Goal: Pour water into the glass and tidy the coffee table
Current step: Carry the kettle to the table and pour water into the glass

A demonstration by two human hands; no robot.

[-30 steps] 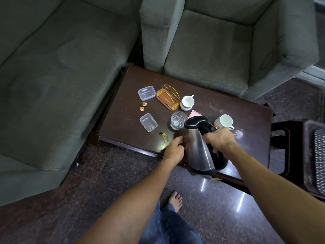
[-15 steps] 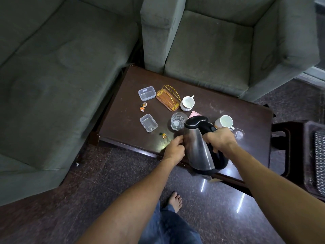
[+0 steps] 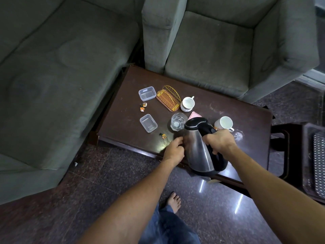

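Note:
A steel kettle [image 3: 197, 152] with a black lid and handle is tilted toward a clear glass [image 3: 178, 121] on the dark coffee table [image 3: 126, 124]. My right hand [image 3: 219, 140] grips the kettle's black handle. My left hand [image 3: 174, 149] presses against the kettle's steel side. The lid end of the kettle sits right beside the glass rim. The glass holds some water. No stream is visible.
On the table lie two clear plastic boxes [image 3: 147, 93] [image 3: 148, 123], a gold wire rack [image 3: 168, 100], two white cups [image 3: 187, 103] [image 3: 224, 123], a pink item [image 3: 193, 115] and wrapped candies [image 3: 143, 106] [image 3: 163, 136]. Grey sofas stand behind and left. A dark side stand [image 3: 299, 152] is at the right.
Almost nothing differs. The kettle stays tilted at the glass with both hands on it, shifted very slightly.

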